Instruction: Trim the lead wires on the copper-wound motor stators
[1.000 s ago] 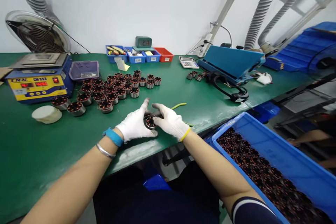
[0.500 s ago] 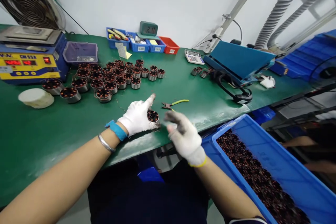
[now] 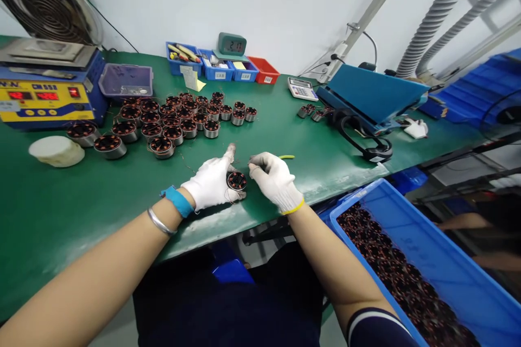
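Observation:
My left hand (image 3: pixel 214 181), in a white glove, grips a small round motor stator (image 3: pixel 236 180) with copper windings at the front of the green table. Thin loose wires hang by its lower side. To the right of the stator is my gloved right hand (image 3: pixel 274 176), its thumb and fingertips pinched together. Whatever lies between those fingertips is too small to make out. Behind the right hand, a yellow-green handle of the cutting pliers (image 3: pixel 287 157) sticks out; the rest of the tool is hidden.
Several stators (image 3: pixel 189 128) stand grouped on the left of the table (image 3: pixel 101 200). A blue crate (image 3: pixel 443 244) full of similar parts is at the lower right. A yellow-blue machine (image 3: pixel 49 97), small bins (image 3: pixel 220 72) and a teal tray-like box (image 3: pixel 372 92) stand farther back.
My right hand has moved up and forward, closer to the stator, and its fingers have come together in a pinch. It now covers most of the pliers. The left hand still holds the stator.

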A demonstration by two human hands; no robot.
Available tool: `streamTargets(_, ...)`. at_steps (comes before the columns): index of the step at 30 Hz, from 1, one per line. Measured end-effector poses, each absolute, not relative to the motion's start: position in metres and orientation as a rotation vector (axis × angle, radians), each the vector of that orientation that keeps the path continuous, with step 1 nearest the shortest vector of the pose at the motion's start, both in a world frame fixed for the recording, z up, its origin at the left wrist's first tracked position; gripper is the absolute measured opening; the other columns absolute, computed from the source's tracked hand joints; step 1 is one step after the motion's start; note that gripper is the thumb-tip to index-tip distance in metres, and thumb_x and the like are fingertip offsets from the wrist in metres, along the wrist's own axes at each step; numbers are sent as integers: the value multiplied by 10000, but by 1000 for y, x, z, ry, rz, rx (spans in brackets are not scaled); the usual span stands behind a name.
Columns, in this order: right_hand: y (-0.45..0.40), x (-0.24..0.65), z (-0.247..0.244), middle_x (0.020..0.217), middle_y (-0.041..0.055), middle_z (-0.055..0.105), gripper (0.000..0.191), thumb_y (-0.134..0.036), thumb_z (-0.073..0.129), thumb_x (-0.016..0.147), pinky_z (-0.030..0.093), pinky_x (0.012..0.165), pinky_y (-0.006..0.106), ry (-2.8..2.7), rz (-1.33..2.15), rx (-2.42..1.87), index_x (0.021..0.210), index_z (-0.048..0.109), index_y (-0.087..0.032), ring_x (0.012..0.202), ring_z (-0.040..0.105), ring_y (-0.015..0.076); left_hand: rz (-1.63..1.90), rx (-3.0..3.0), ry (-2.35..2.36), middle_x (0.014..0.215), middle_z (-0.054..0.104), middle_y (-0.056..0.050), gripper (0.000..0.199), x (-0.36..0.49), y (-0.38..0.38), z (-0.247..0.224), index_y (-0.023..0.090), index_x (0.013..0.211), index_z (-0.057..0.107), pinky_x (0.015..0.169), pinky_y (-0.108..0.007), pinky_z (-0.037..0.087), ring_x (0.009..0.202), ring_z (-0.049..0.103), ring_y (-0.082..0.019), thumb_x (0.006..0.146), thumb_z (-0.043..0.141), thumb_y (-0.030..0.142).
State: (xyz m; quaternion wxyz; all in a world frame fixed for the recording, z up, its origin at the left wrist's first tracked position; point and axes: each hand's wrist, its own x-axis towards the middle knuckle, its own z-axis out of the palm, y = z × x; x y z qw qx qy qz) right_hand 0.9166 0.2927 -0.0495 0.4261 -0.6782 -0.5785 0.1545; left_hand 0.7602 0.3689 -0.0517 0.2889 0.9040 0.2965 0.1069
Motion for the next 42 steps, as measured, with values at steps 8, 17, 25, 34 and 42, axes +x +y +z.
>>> streamTargets(8, 300, 896, -47, 904, 48, 629, 107, -243, 594, 791, 432, 899, 343, -1693, 351, -1685, 831, 680, -194, 975, 571, 201, 621, 2066, 702, 1408, 461, -157, 847, 730, 393, -22, 133, 1440, 259, 954, -376, 480, 1220, 519, -266, 675, 554, 347)
streamTargets(17, 290, 910, -61, 729, 14, 587, 137, -309, 502, 781, 482, 703, 316, -1170, 715, -1598, 783, 551, -181, 702, 562, 158, 411, 2339, 1261, 1086, 664, -91, 952, 764, 331, -21, 178, 1404, 365, 798, -380, 512, 953, 648, -309, 619, 623, 652)
streamTargets(25, 284, 911, -60, 625, -39, 527, 73, -263, 500, 774, 491, 558, 256, -957, 887, -1531, 753, 482, -195, 528, 504, 99, 298, 2404, 1182, 1143, 662, -81, 812, 765, 338, -28, 214, 1427, 329, 830, -385, 512, 997, 645, -312, 684, 590, 414)
streamTargets(34, 282, 905, -67, 664, -31, 541, 41, -224, 488, 806, 504, 518, 229, -912, 923, -1526, 782, 460, -206, 521, 526, 92, 374, 2338, 1059, 1060, 678, -87, 795, 758, 343, -35, 187, 1385, 393, 808, -369, 523, 932, 658, -276, 684, 612, 492)
streamTargets(42, 279, 904, -72, 762, 14, 616, 49, -253, 487, 824, 507, 726, 311, -1257, 472, -1765, 815, 506, -209, 764, 617, 174, 366, 2410, 934, 1044, 678, -56, 696, 757, 348, -35, 219, 1362, 418, 857, -381, 509, 950, 650, -261, 713, 584, 407)
